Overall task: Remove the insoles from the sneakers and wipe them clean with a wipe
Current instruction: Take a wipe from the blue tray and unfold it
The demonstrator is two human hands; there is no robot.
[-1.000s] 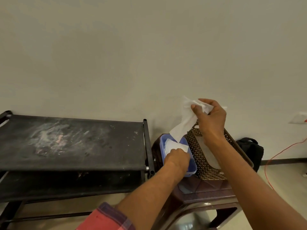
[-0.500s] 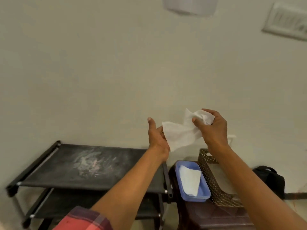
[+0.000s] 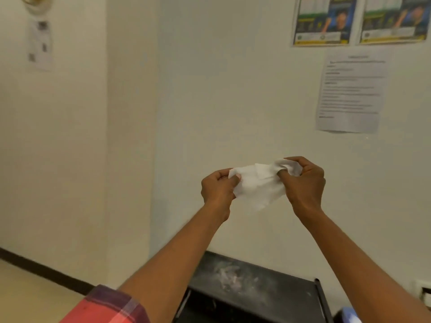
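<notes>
a: what's over on the far left?
b: a small paper notice (image 3: 39,43) stuck high on the cream wall, too blurred to read. lower down, a dark baseboard runs along the floor (image 3: 28,287).

a: and closer in?
b: a red checked sleeve (image 3: 105,306) at the bottom edge, on the left arm, which reaches up and forward.

a: how is the left grip?
b: the left grip (image 3: 218,187) is pinching the left edge of the wipe (image 3: 258,185), thumb on the near side, fingers curled behind.

a: so where's the wipe?
b: held up in the air in front of the wall, spanning the gap between both hands. it's white and crumpled, with a corner hanging down in the middle. it sits well above the black rack (image 3: 256,297) and doesn't touch it.

a: and the right grip?
b: the right grip (image 3: 305,183) has its fingers curled round the bunched right end of the wipe, a little higher than the left.

a: what about that rack?
b: low between the two forearms, with a pale dusty smear on its top shelf.

a: further right?
b: two posters (image 3: 323,22) side by side at the top of the wall, with a printed sheet (image 3: 352,92) taped below them. in the bottom right corner there's a blue object (image 3: 349,316) just beside the rack, too blurred to tell what it is.
</notes>
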